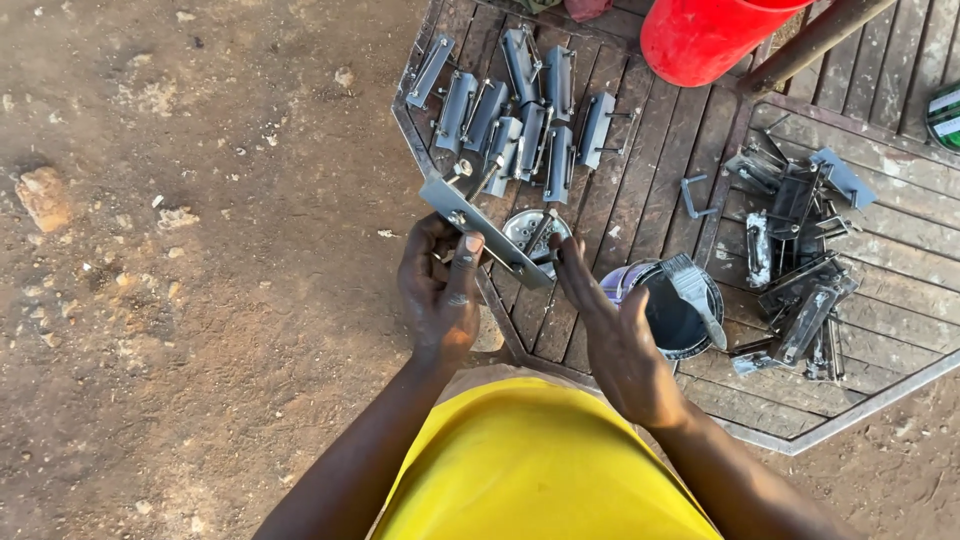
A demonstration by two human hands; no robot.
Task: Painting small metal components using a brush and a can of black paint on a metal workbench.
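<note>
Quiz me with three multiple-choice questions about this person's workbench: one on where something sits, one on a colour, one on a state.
1. Where does the paintbrush lie?
A. across the open paint can
B. on the dirt ground
C. inside the bucket

2. What colour is the bucket at the top?
A. blue
B. red
C. white

3. How is the metal bracket held?
A. lying loose on the platform
B. by the left hand alone
C. between both hands

Answers:
1. A: the brush rests over the rim of the paint can.
2. B: its wall is plainly red.
3. C: the left hand grips one end and the right hand meets the other.
</note>
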